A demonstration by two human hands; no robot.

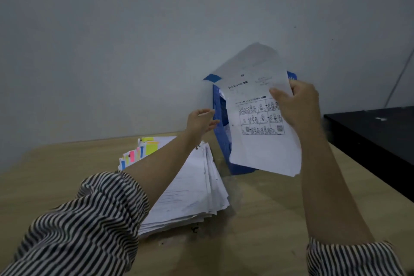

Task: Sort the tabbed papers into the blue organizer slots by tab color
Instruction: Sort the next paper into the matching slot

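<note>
1. Where the view began at its near edge, two striped sleeves (85, 219) were pushed up the forearms, and both arms reached forward over a light wooden table (257, 242).
2. On the table, under the left forearm, lay a loose stack of papers (190, 192), its sheets fanned out of line; colored tabs (139, 152) in yellow, pink and blue stuck out along its far left edge.
3. The right hand (295, 105) was raised above the table and gripped a printed sheet (257, 119), thumb on the front face and fingers curled behind the right edge. The sheet hung nearly upright, tilted a little, and showed lines of text above a grid of cartoon panels. Its tab color could not be made out.
4. The left hand (201, 120) was held out with fingers extended and relaxed, holding nothing; its fingertips lay just beside the left side of the blue organizer (221, 141), though contact could not be confirmed.
5. The blue organizer stood upright on the far part of the table, close to the wall (134, 40), and was largely hidden behind the held sheet; its slots were not clearly visible.
6. To the right, beyond the table edge, stood a dark surface (369, 132) against the same pale wall.
</note>
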